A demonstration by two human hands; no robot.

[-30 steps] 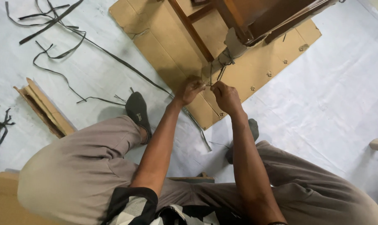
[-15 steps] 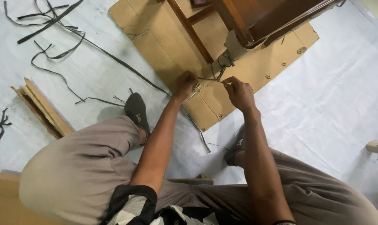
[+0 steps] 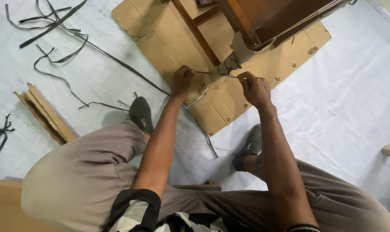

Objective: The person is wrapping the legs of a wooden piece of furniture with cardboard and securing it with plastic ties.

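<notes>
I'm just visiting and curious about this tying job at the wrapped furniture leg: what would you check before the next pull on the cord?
1. Left hand gripping one cord end: ok, fist closed on it.
2. Right hand gripping the other end: ok, pinched.
3. Cord sits around the wrapped leg: ok.
4. Cord taut between the hands: ok, it looks straight.
5. Knot formed: cannot tell, too small.
6. Cardboard sheet lies under the leg: ok.

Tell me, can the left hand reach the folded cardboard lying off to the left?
Probably not right now. The left hand is shut on a strap near the wrapped furniture leg, and the folded cardboard lies beyond the bent left knee.
</notes>
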